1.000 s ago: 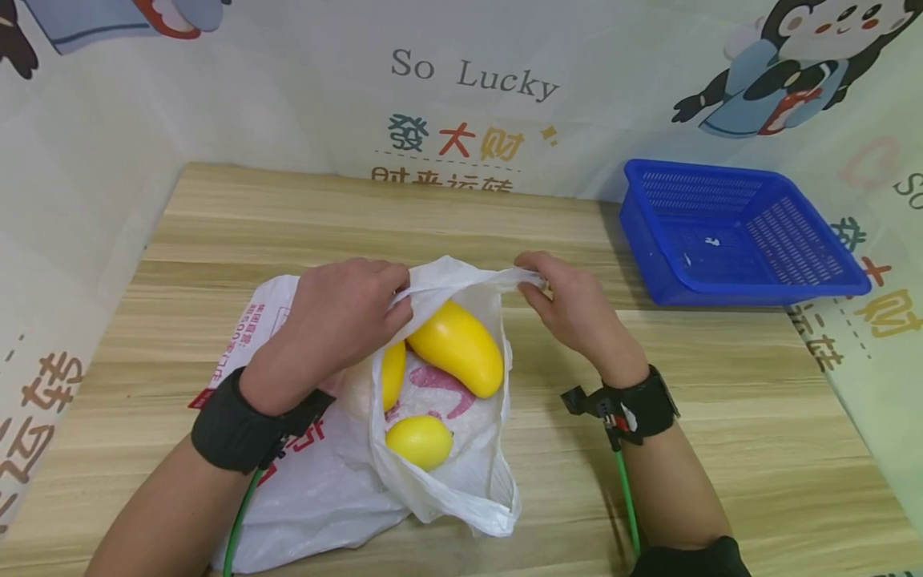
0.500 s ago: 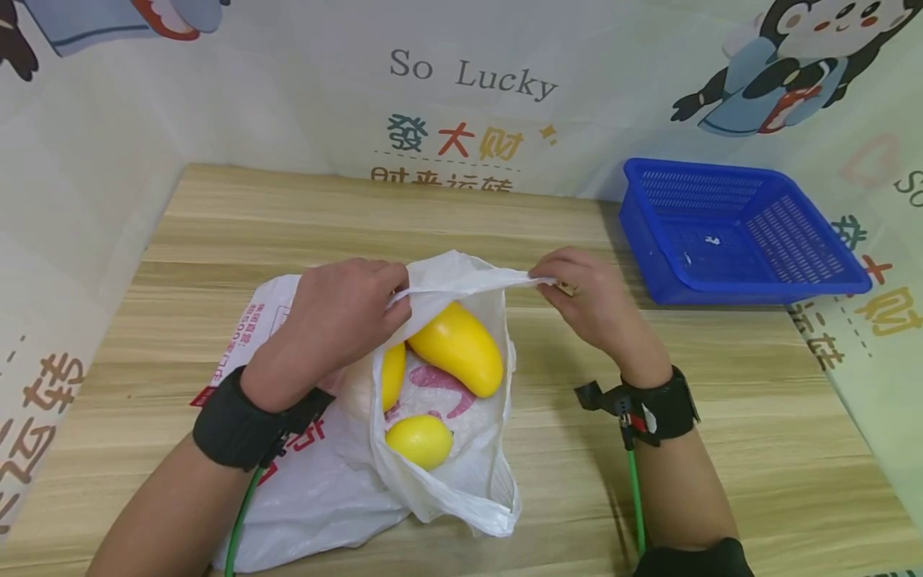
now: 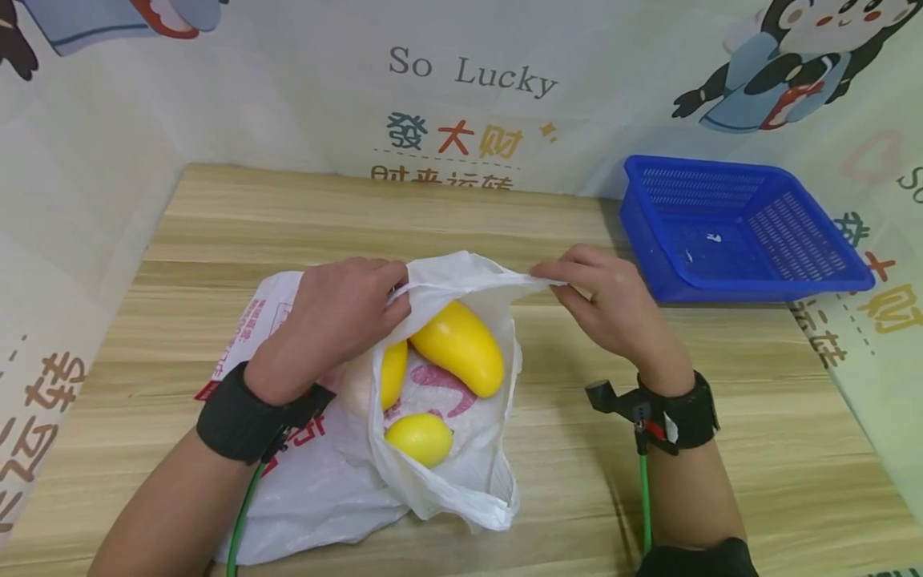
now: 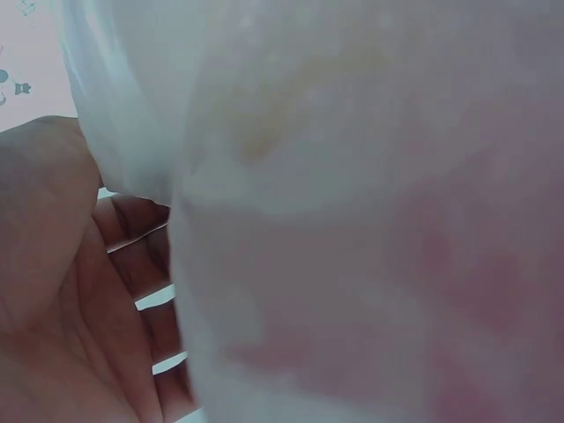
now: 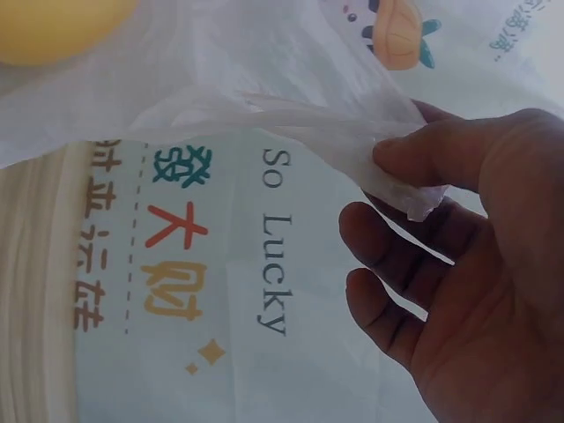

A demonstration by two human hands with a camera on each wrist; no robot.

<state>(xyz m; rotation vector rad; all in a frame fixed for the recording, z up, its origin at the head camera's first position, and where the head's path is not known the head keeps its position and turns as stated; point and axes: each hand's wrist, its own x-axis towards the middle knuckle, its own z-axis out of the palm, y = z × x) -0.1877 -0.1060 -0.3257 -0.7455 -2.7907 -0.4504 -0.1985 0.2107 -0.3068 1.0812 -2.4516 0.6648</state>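
Note:
A white plastic bag [image 3: 476, 473] with red print lies on the wooden table, its mouth spread wide. Inside show a large yellow mango [image 3: 461, 351], part of a second yellow fruit [image 3: 392, 375] and a small lemon [image 3: 420, 440]. My left hand [image 3: 346, 308] pinches the bag's rim at the far left of the opening. Thumb and fingers of my right hand [image 3: 606, 300] pinch the bag's far right edge, pulled out to a point; the right wrist view shows the plastic [image 5: 401, 181] between them. Bag film [image 4: 352, 264] fills most of the left wrist view.
A blue plastic basket [image 3: 743, 280] stands at the back right of the table [image 3: 288, 208], with small white scraps on its bottom. A printed backdrop [image 3: 303, 88] rises behind and at both sides. Green cables [image 3: 645, 497] run from the wrist cameras along the forearms.
My right hand has moved to the right, drawing the bag's edge with it, so the mouth is stretched wider. The left hand stays almost in place, and the fruit has not moved.

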